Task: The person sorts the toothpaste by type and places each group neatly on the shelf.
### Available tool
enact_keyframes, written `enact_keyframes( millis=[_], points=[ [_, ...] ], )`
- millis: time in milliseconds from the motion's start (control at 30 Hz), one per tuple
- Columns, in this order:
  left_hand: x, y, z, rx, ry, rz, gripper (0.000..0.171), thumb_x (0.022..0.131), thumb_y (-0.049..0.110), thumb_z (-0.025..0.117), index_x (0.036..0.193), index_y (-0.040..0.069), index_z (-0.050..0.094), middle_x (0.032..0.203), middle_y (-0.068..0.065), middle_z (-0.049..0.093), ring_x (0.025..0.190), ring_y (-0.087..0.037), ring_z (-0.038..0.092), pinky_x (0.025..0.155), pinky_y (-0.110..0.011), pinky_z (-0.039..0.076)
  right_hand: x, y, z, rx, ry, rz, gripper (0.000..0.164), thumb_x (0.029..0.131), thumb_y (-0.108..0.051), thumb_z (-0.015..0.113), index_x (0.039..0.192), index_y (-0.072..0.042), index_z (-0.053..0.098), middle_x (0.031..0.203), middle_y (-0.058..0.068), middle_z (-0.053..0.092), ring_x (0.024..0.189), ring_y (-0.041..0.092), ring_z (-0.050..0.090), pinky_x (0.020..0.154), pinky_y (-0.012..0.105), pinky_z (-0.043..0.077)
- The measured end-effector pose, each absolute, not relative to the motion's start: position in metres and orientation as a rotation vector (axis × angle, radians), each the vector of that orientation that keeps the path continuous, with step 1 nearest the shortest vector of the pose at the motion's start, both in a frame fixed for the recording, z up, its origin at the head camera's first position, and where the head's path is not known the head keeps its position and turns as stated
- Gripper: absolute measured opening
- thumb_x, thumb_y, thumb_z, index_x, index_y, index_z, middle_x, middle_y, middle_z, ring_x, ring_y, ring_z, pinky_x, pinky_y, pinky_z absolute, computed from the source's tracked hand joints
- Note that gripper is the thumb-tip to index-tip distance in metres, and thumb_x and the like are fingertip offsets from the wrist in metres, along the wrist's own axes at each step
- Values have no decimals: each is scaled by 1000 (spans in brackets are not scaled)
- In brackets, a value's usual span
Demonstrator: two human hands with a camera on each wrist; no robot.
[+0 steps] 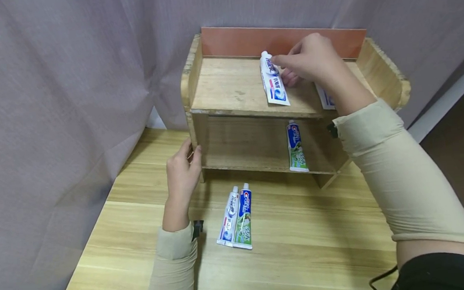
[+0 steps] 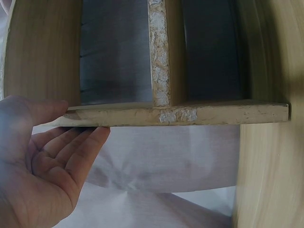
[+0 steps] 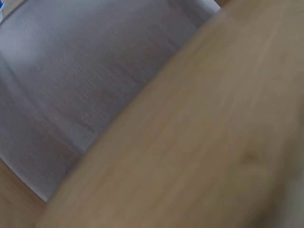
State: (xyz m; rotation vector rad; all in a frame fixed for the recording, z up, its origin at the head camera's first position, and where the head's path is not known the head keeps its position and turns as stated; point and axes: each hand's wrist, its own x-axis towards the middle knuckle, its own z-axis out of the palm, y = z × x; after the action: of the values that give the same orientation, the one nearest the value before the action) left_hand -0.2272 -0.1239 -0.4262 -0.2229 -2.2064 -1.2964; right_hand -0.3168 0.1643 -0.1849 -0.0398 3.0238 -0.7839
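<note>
My right hand is over the top board of a small wooden shelf, with thumb and fingertips pinching the edge of a white toothpaste tube near its cap. The tube's cap points to the back panel and its flat end to the front edge. Partly hidden behind my right wrist, another white tube lies on the same board. My left hand grips the shelf's left side panel, thumb on the inner face and fingers on the outer one.
A blue-and-green toothpaste tube lies on the lower board. In front of the shelf, a white tube and a blue-and-green tube lie side by side on the wooden table. A grey curtain hangs behind.
</note>
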Motion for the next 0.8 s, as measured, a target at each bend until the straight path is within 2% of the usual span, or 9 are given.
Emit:
enact_keyframes(
  millis=[133, 267, 400, 533, 633, 733, 800],
  points=[
    [-228, -124, -425, -223, -2207, -1295, 28, 100, 11, 61, 125, -1, 66, 116, -23, 70, 105, -34, 71, 84, -27, 62, -314, 167, -186, -57, 3021, -778, 73, 91, -65, 59, 125, -2, 68, 92, 4, 76, 74, 14, 73, 100, 35, 54],
    [-228, -125, -426, -218, -2215, -1293, 28, 100, 10, 62, 125, -1, 66, 116, -23, 70, 105, -33, 71, 84, -26, 62, -311, 166, -189, -92, 3033, -743, 75, 91, -66, 58, 127, 0, 67, 118, 16, 70, 97, 24, 69, 107, 43, 49],
    [-228, -126, -427, -205, -2218, -1307, 28, 100, 11, 62, 126, -1, 66, 117, -22, 70, 106, -33, 71, 85, -25, 62, -308, 164, -189, -124, 3048, -743, 73, 93, -64, 57, 129, -1, 66, 117, 17, 70, 100, 27, 67, 108, 43, 48],
    [-227, -126, -427, -207, -2214, -1311, 29, 100, 11, 62, 126, -1, 66, 117, -22, 70, 106, -34, 70, 84, -26, 62, -305, 164, -188, -155, 3069, -772, 70, 94, -64, 56, 130, -4, 65, 108, 12, 72, 87, 21, 70, 97, 34, 51],
    [-227, -125, -427, -211, -2218, -1303, 29, 100, 12, 62, 126, -1, 65, 117, -22, 70, 106, -33, 70, 84, -26, 62, -301, 165, -189, -210, 3120, -819, 64, 93, -61, 59, 125, -6, 68, 106, 9, 71, 82, 17, 68, 80, 26, 50],
    [-228, -124, -427, -215, -2217, -1308, 29, 100, 11, 62, 126, -2, 65, 117, -22, 70, 107, -33, 70, 85, -25, 62, -297, 166, -190, -265, 3181, -880, 56, 92, -57, 63, 118, -8, 70, 104, 6, 69, 85, 16, 63, 72, 23, 48],
    [-228, -124, -427, -215, -2219, -1310, 29, 100, 12, 61, 126, -2, 65, 117, -22, 70, 107, -33, 70, 85, -25, 62, -294, 167, -191, -286, 3193, -927, 54, 91, -57, 65, 116, -9, 71, 103, 4, 69, 87, 15, 61, 71, 22, 46]
  ],
)
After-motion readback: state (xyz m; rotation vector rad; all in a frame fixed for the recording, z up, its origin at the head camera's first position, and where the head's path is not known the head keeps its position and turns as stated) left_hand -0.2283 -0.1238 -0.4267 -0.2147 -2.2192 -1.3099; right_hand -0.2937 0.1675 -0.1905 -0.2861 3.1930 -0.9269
